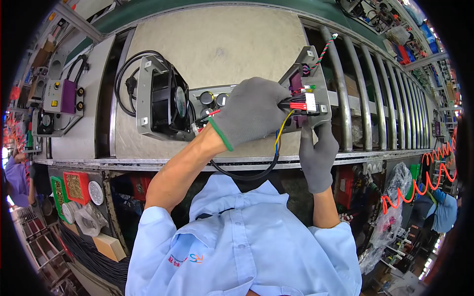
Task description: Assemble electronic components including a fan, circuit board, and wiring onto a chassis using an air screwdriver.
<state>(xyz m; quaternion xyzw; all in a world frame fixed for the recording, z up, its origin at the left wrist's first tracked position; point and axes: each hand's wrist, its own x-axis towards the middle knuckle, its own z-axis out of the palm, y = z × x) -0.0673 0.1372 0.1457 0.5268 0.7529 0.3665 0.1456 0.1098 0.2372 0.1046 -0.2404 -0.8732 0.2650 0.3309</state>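
Observation:
On the pale board in front of me lies an open metal chassis. A black fan sits in its left end bracket, and black capacitors show in the middle. My left hand, in a grey glove with a green cuff, reaches across and closes round a bundle of wires. Red and black wires run from it into a white connector against the right end plate. My gloved right hand grips that plate's near edge, fingertips partly hidden. A yellow wire and a black cable hang below my left hand.
Metal rollers run off to the right. Another unit with a purple side stands on a board at the left. Below the front rail are a red bin and a green bin of small parts. An orange coiled hose hangs at the right.

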